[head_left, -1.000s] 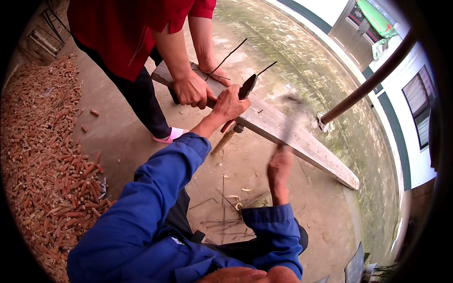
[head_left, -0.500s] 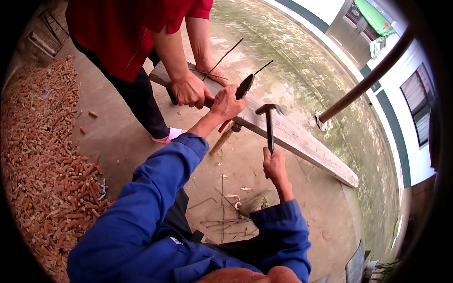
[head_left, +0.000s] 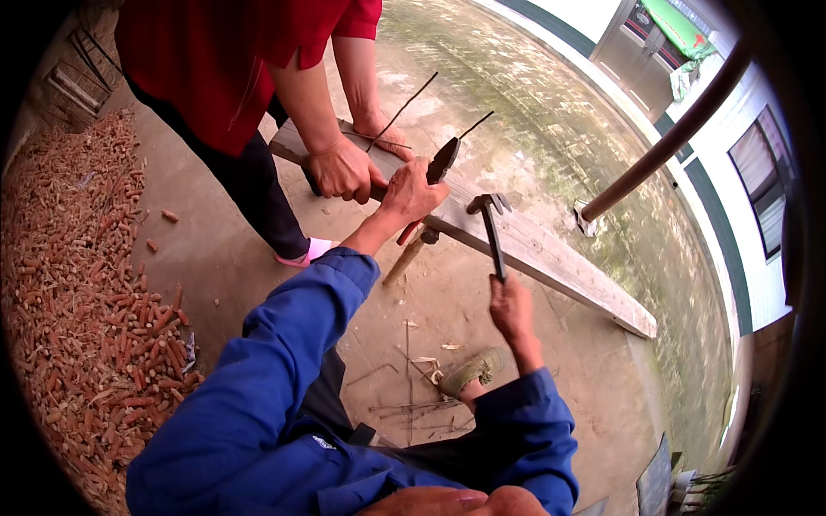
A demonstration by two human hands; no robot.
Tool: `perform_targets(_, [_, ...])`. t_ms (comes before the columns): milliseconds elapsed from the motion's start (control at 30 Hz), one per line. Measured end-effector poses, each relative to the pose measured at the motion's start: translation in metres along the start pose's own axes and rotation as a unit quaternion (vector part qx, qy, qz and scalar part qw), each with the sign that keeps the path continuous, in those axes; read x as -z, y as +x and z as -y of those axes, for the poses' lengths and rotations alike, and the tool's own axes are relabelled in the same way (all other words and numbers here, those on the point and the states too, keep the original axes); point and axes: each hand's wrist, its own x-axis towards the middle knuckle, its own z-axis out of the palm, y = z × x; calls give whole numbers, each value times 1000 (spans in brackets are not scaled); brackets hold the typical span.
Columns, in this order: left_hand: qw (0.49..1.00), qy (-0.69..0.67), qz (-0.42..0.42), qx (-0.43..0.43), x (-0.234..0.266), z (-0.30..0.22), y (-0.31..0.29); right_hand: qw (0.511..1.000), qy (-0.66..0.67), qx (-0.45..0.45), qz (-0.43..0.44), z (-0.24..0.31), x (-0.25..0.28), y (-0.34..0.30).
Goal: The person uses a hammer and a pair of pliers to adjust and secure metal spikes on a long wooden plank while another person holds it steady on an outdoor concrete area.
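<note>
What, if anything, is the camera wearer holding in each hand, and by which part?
The left hand holds the pliers by the handles; the right hand holds the hammer by the handle, near the end away from its head.

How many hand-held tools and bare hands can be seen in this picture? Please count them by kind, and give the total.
Dark claw hammer with a straight handle: 1
Dark metal pliers with red handle: 1
Blue-sleeved person's bare hands, left hand and right hand: 2
Red-clad co-worker's bare hands: 2
Total: 6
</note>
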Motion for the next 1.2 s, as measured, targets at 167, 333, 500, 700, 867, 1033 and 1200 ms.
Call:
perform_targets(167, [1000, -17, 5, -9, -2, 0, 5, 983, 165, -82, 5, -13, 19, -9])
perform_targets(333, [1000, -6, 1, -8, 8, -1, 2, 854, 432, -267, 112, 11, 40, -59])
perform_targets(500, [993, -24, -67, -90, 16, -17, -18, 803, 483, -324, 131, 9, 40, -89])
perform_targets(700, [997, -50, 60, -6, 28, -22, -72, 725, 569, -327, 208, -3, 20, -102])
perform_targets(867, [891, -266, 230, 287, 24, -26, -124, 619, 610, -420, 262, -27, -26, -111])
perform_targets(1033, [731, -397, 278, 481, 5, -13, -162, 718, 473, -431, 275, -71, -101, -123])
perform_targets(1200, [727, -371, 366, 447, -25, -1, -176, 940, -66, -35, 332, -60, -127, -123])
